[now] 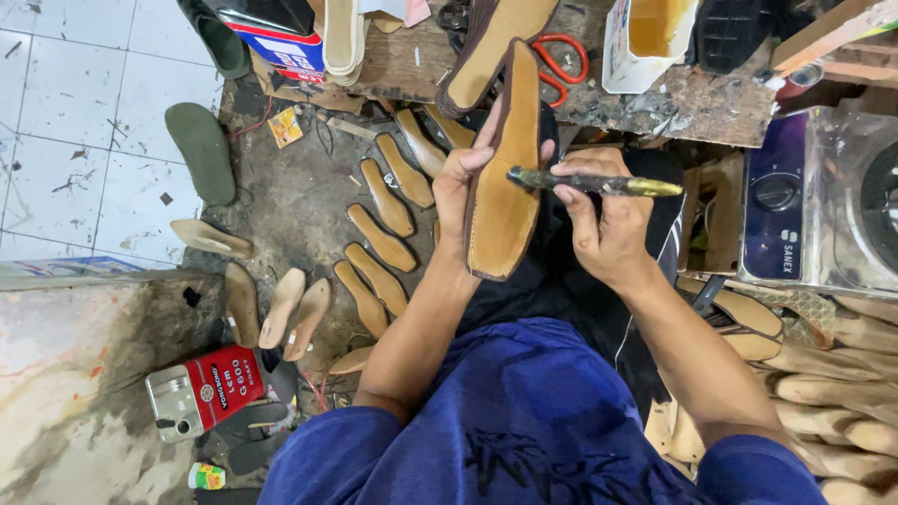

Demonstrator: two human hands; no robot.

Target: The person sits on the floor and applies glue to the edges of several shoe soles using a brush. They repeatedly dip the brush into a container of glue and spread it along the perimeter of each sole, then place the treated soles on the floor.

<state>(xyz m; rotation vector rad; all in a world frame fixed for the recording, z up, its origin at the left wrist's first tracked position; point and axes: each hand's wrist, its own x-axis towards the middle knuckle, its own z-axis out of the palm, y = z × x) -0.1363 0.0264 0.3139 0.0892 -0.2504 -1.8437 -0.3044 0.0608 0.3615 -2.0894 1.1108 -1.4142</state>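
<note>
My left hand grips a long tan shoe sole with a dark stitched edge, holding it upright over my lap. My right hand is closed on a glue-caked brush with a brass-coloured end, its tip resting against the sole's right edge. Both forearms reach out above my blue clothing.
Several tan insoles lie in rows on the dirty floor at left. A red glue can lies near my left knee. A cluttered wooden bench ahead holds orange-handled scissors and an open glue tin. A small oven and stacked wooden lasts stand at right.
</note>
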